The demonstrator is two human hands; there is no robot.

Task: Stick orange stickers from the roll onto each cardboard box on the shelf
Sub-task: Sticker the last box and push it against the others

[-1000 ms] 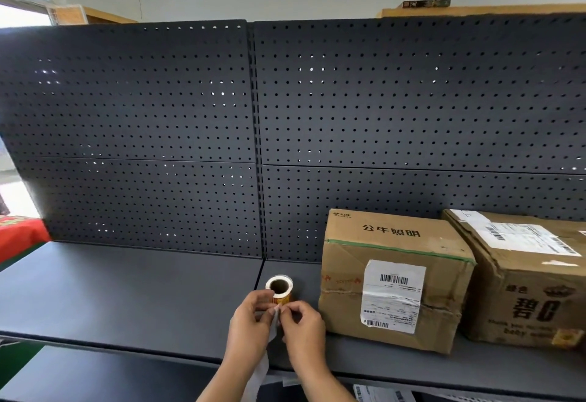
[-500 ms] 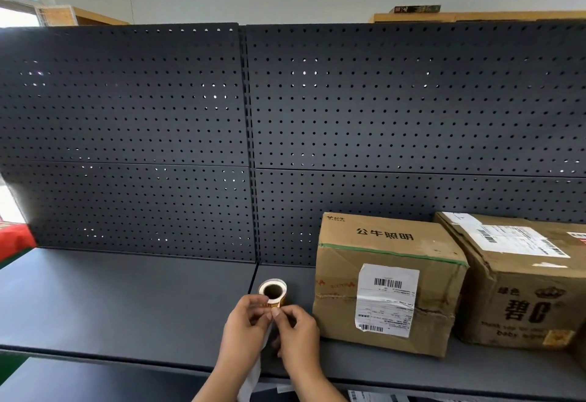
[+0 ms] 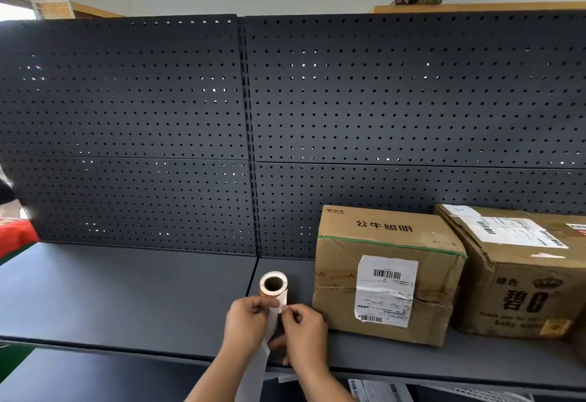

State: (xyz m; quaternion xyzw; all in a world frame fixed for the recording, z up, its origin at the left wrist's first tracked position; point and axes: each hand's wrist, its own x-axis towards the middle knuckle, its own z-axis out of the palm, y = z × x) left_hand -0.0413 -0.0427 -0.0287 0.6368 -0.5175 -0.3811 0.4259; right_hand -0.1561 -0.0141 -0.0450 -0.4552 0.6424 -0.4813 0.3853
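Note:
A small sticker roll with a white face and an orange edge stands on the dark shelf. Its white backing strip hangs down between my hands. My left hand holds the strip just below the roll. My right hand pinches at the strip's edge beside it. Two cardboard boxes sit to the right: one with a white shipping label and a larger one at the frame edge. No orange sticker shows on either box front.
A dark perforated back panel rises behind the shelf. The shelf's left half is bare. A lower shelf lies under the front edge, with printed papers below on the right. Something red lies at the far left.
Both hands stay together at the strip below the roll. The view has shifted slightly, so the boxes sit a little further left and lower in frame.

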